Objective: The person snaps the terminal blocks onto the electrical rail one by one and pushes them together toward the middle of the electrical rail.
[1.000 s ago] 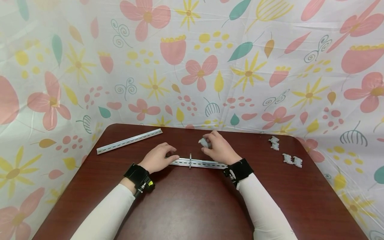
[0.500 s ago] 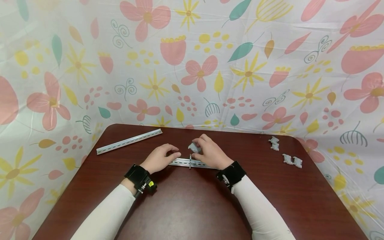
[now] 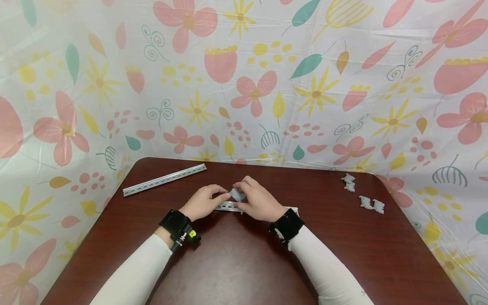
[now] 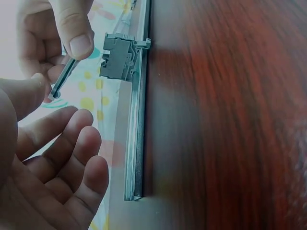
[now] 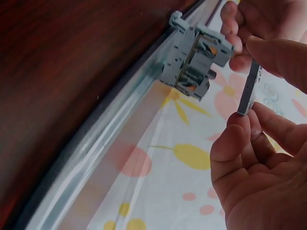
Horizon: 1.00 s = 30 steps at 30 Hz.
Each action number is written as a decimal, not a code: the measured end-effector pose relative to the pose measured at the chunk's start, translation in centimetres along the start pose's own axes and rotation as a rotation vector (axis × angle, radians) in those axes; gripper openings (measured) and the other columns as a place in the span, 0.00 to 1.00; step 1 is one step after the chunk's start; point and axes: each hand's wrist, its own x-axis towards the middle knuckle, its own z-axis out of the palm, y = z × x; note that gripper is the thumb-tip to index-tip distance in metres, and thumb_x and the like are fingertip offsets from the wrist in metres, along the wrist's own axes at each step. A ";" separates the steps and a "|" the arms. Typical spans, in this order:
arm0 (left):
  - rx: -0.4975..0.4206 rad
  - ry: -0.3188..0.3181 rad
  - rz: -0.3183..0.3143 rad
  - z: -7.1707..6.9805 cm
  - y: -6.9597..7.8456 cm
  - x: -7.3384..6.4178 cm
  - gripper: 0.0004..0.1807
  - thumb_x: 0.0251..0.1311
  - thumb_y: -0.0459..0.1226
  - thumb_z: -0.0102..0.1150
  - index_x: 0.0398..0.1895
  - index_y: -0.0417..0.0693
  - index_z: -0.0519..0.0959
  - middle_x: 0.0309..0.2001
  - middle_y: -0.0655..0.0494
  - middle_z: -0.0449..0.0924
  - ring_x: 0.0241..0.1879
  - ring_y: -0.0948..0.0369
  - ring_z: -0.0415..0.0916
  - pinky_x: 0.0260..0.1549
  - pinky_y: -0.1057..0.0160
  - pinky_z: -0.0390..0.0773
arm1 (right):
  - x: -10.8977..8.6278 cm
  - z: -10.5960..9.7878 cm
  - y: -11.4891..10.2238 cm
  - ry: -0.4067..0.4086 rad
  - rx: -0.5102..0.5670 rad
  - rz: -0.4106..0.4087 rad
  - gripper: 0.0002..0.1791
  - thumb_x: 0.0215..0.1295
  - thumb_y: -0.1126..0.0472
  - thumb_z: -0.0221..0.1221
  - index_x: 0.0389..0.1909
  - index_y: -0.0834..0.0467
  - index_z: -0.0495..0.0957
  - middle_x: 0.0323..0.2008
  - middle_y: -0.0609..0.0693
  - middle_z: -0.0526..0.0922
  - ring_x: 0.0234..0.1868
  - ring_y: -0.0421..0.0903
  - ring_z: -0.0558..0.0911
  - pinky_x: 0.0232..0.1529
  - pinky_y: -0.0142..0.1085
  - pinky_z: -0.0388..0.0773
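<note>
R hand (image 3: 259, 202) fingers pinch a thin grey block (image 3: 237, 195) by its ends mid-frame, prob. to leave its flat sides free; L hand (image 3: 202, 204) fingers, apart, curve beside it, contact unclear. Nearby, a 2nd block (image 4: 118, 58) stands on the metal rail (image 3: 228, 206), prob. clipped for support.

Head view: bright, even, mostly crisp
Cloth (image 3: 244, 84): hazy, washed out at upper left
Bench (image 3: 236, 258): soft glare near the middle, shadows beside the sleeves (image 3: 131, 267)
Left wrist view: dimmer, cool-toned, bench grain blurred
Right wrist view: dim, rail (image 5: 98, 136) shiny but soft
</note>
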 end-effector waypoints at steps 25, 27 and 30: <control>-0.075 -0.016 0.053 -0.4 0.3 0.0 0.11 0.85 0.46 0.61 0.51 0.55 0.91 0.44 0.63 0.87 0.38 0.59 0.77 0.42 0.56 0.77 | 0.1 0.5 -0.1 0.042 -0.023 -0.014 0.31 0.69 0.58 0.79 0.67 0.61 0.78 0.51 0.49 0.76 0.49 0.43 0.77 0.50 0.40 0.81; -0.077 -0.013 0.052 -0.4 0.3 0.0 0.11 0.85 0.46 0.61 0.51 0.56 0.91 0.44 0.63 0.87 0.37 0.59 0.76 0.41 0.56 0.77 | 0.1 0.4 -0.1 0.046 -0.012 -0.006 0.32 0.68 0.56 0.80 0.68 0.61 0.78 0.51 0.49 0.76 0.49 0.44 0.78 0.50 0.40 0.81; -0.076 -0.013 0.049 -0.5 0.4 -0.1 0.10 0.85 0.45 0.61 0.50 0.57 0.91 0.43 0.63 0.86 0.37 0.59 0.76 0.41 0.57 0.76 | 0.1 0.2 0.1 0.038 0.000 0.011 0.31 0.71 0.54 0.78 0.68 0.61 0.78 0.50 0.47 0.77 0.49 0.43 0.79 0.50 0.40 0.82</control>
